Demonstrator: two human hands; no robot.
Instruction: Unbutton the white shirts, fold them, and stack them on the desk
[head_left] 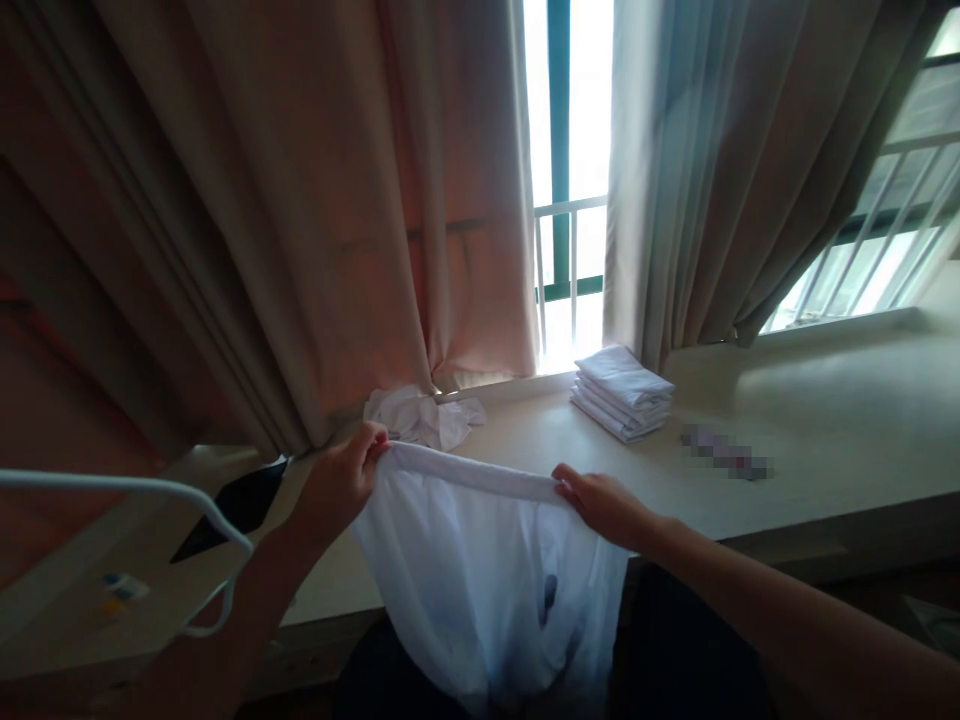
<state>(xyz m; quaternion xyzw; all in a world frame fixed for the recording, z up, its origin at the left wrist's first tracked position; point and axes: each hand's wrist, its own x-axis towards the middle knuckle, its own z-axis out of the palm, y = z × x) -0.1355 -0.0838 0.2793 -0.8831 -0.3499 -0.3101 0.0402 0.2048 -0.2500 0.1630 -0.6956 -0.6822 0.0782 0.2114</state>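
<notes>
A thin white garment with a band along its top edge hangs stretched between my two hands. My left hand pinches the left end of the band. At the right, the fingers of my right hand are closed on the same band. The cloth drops in loose folds below the ledge's front edge, with a small dark patch showing on its right part. Whether it is a shirt or a skirt, I cannot tell. Just behind my left hand lies a crumpled white cloth.
A stack of folded white cloths sits on the pale ledge, beside a blurred-out item. At left are a black flat object, a small bottle and a white curved tube. Curtains hang behind, before a barred window.
</notes>
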